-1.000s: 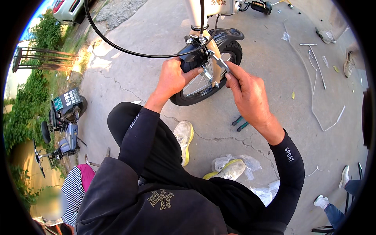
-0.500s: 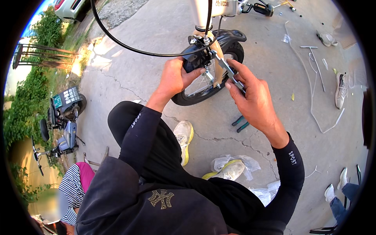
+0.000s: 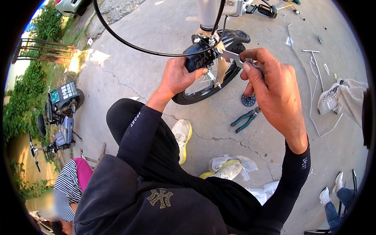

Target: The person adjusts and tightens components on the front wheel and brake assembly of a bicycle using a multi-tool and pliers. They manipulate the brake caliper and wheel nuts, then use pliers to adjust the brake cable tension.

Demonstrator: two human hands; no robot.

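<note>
A small-wheeled bike's front wheel (image 3: 200, 95) stands before me under a black mudguard (image 3: 196, 56). My left hand (image 3: 176, 77) is closed round the mudguard's near side; its fingers pass behind, and the thumb points right toward the spokes. Between the thumb and bent fingers of my right hand (image 3: 274, 86) is a flat metal spanner (image 3: 233, 57). Its far end lies by the fork crown, where I cannot tell whether it sits on a nut. A fork leg (image 3: 221, 70) wrapped in tan material runs down beside the wheel.
Green-handled pliers (image 3: 243, 120) and a dark round disc (image 3: 248, 100) lie below my right hand. A black cable (image 3: 129, 47) loops across the front. Clear plastic (image 3: 247, 164) lies by my shoe. Other people's feet (image 3: 331, 98) are at right; a parked scooter (image 3: 64, 113) stands left.
My right hand has moved right and turned, swinging the spanner from steeply slanted to flatter. Pliers and disc have come into fuller view. My left hand stays on the mudguard. A person's foot at right moved.
</note>
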